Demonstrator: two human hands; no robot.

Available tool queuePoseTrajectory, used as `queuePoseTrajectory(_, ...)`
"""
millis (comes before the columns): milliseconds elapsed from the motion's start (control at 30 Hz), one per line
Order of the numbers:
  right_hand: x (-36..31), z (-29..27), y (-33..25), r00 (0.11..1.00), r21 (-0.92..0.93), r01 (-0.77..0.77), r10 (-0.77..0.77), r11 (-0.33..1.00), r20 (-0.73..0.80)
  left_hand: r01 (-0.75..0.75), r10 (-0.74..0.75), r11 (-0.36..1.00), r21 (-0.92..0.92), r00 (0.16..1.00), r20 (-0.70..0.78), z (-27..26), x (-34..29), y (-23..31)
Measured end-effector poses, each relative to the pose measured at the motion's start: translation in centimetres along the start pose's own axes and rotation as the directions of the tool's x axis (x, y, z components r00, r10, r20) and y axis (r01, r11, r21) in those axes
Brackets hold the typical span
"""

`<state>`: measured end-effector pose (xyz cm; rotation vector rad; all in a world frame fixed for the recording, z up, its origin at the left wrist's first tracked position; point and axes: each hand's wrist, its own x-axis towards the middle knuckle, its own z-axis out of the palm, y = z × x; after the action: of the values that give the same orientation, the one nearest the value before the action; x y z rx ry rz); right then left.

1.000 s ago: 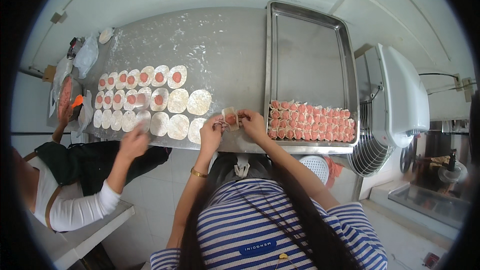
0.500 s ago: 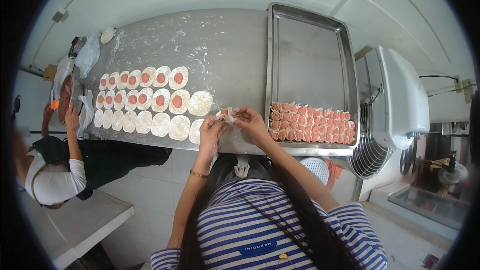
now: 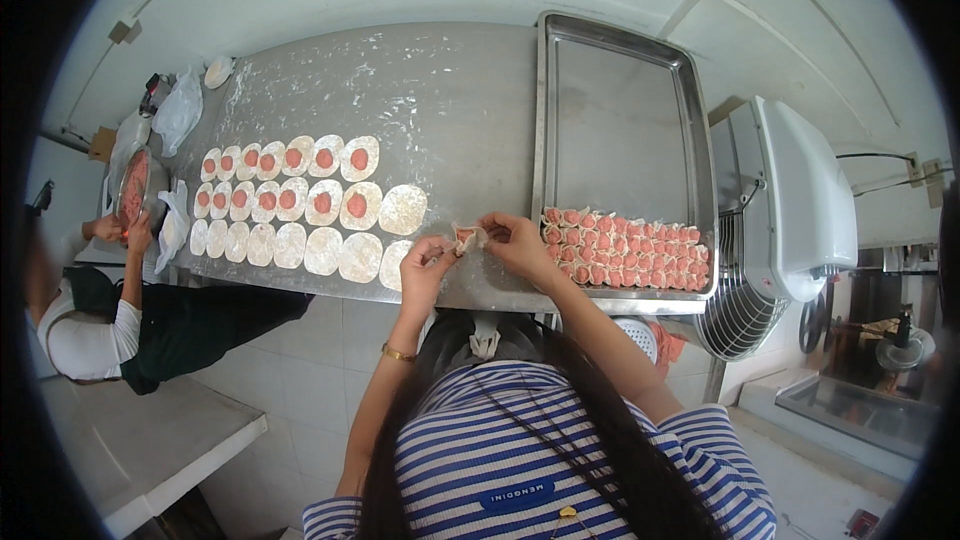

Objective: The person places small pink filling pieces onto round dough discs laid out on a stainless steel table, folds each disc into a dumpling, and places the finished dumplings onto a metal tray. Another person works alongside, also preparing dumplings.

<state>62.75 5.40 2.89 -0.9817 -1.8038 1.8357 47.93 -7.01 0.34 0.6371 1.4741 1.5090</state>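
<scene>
**Fingers pinch a dumpling shut at the table edge**

Fingers of both hands close on one small dumpling (image 3: 466, 236), held just above the front edge of the steel table (image 3: 450, 100). The left hand (image 3: 428, 262) pinches its left side between thumb and fingertips; the right hand (image 3: 515, 238) pinches the right side, fingers pressed together on the dough. Judging from this, the folding step is in hand, with the wrapper sealed round its pink filling.

A likely next move is a short carry right, over the raised rim of the tray (image 3: 620, 80), to the rows of folded dumplings (image 3: 625, 252) along its near edge. That calls for lifting clear of the rim and setting down just behind the rows, where the tray is bare.

Left of the hands lie round wrappers (image 3: 300, 202) in three rows, some with filling, some plain; the nearest is just beside the left hand. At the far left a co-worker's hands (image 3: 120, 232) work at a bowl (image 3: 135, 185), well apart.
</scene>
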Motion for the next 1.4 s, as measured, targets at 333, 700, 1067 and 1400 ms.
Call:
queuePoseTrajectory(333,0.9,0.1,0.8,0.962,-0.449,0.273,-0.243,0.851,0.125,-0.139,0.140,0.905,0.401,0.990,0.028,2.1,0.0,0.7)
queuePoseTrajectory(700,1.0,0.2,2.1,0.950,-0.628,0.313,-0.230,0.712,0.213,-0.155,0.133,0.800,0.579,0.988,0.081,2.3,0.4,0.4)
queuePoseTrajectory(1067,1.2,0.4,2.2,0.948,-0.572,0.314,-0.223,0.758,0.226,-0.174,0.080,0.631,0.756,0.984,0.160,2.8,1.0,1.6)
queuePoseTrajectory(1400,0.8,0.6,2.1,0.963,-0.596,0.268,-0.210,0.757,0.167,-0.169,0.061,0.761,0.626,0.980,0.190,1.7,1.2,1.5)
